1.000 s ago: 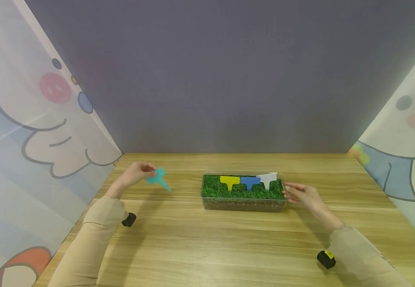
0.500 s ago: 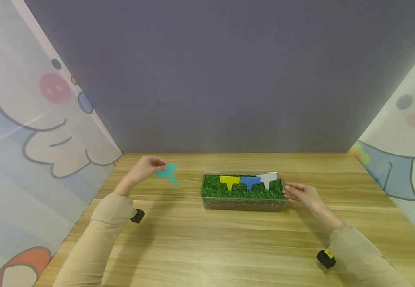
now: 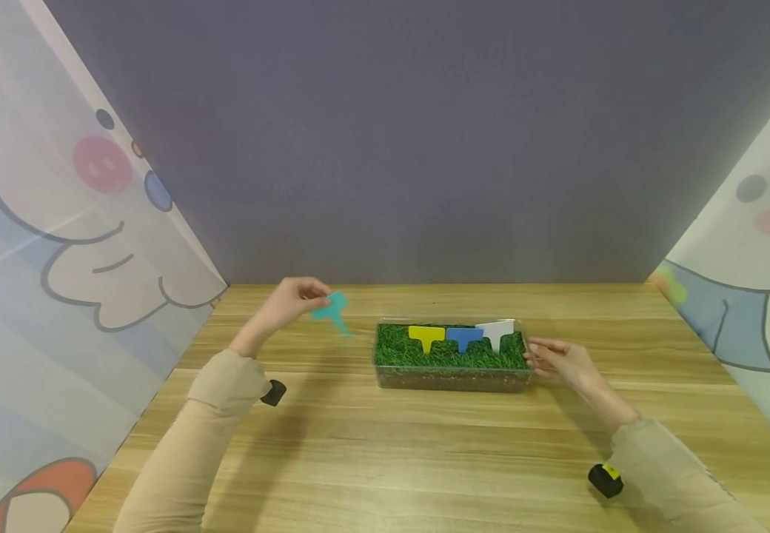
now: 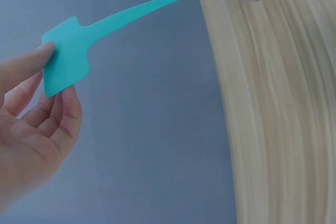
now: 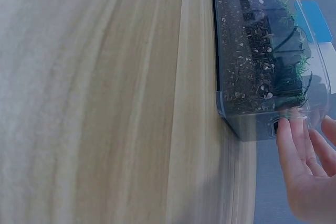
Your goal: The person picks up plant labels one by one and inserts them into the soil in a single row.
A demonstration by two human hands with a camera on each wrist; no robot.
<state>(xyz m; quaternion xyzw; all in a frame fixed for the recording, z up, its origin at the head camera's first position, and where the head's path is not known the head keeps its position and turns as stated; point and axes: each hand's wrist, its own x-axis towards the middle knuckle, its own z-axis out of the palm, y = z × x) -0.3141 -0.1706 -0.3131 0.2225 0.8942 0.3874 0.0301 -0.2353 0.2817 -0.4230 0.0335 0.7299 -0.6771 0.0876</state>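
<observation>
My left hand [image 3: 295,300] pinches a teal T-shaped plant label [image 4: 68,51] by its wide head, thumb on one face and fingers behind. The label's pointed stem slants down and right, above the table, left of the planter. A clear rectangular planter [image 3: 454,380] holds dark soil and green grass. Along its back half stand a yellow label [image 3: 426,335], a blue label [image 3: 464,337] and a white label [image 3: 497,333], stems down in the grass; the white one tilts. My right hand [image 3: 566,364] touches the planter's right end wall with extended fingertips, thumb near the rim.
The wooden table [image 3: 412,459] runs back to a grey wall [image 3: 425,148]. Cartoon-printed panels [image 3: 38,244] flank both sides. A black wrist camera [image 3: 274,392] sits on the left sleeve, and another black camera [image 3: 605,481] on the right.
My left hand has carried the teal plant label right and slightly toward the back, closer to the planter. The right hand and planter have stayed put.
</observation>
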